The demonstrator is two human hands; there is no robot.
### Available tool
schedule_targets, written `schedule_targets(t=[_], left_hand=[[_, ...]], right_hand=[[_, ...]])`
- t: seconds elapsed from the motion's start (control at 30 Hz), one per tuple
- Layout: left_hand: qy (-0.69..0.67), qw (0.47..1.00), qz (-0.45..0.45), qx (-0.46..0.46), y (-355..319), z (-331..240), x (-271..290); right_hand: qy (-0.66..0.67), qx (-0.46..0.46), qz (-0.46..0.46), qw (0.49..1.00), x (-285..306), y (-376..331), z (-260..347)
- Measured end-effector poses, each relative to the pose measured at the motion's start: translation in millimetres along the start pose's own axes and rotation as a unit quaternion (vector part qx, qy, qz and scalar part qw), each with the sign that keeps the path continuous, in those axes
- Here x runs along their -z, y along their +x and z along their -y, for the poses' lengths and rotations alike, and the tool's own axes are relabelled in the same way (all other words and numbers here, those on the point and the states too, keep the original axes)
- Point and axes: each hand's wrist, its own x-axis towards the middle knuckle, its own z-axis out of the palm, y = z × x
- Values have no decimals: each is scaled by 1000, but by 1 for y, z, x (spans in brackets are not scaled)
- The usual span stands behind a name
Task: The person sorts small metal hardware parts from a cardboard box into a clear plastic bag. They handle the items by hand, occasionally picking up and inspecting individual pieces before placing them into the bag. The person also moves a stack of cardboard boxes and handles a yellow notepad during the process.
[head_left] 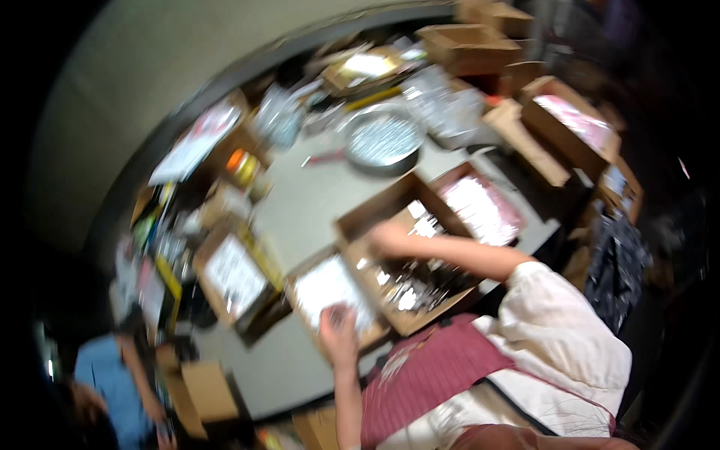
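My left hand is over the near edge of a shallow cardboard box lined with small white or clear pieces. Its fingers are curled together, and blur hides what they hold. My right hand reaches into a larger open cardboard box just to the right. Inside that box lie many small shiny metal-looking pieces, with brighter ones near the far wall. The right fingers are smeared and partly hidden.
A round metal pan of shiny pieces stands farther back on the grey table. A pink-edged tray sits right of the large box. Another box is at left. Plastic bags and cartons crowd the edges. A person in blue is at lower left.
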Motion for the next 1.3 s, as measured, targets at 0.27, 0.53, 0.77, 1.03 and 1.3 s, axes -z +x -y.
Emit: schedule_targets(t=[0.27,0.53,0.77,1.03,1.3], left_hand=[[17,997,71,-41,22,10,-20],[71,990,94,-75,28,-21,-53],[188,970,105,-111,16,-27,-57],[3,989,148,-18,5,-39,-59],[-29,978,208,23,-1,-63,-40]], right_hand=[[-63,110,-146,981,4,-8,-11],[122,240,-209,940,99,-86,118],[104,207,100,968,139,-112,134],[125,253,32,959,179,-110,126],[170,294,-4,940,159,-106,116]])
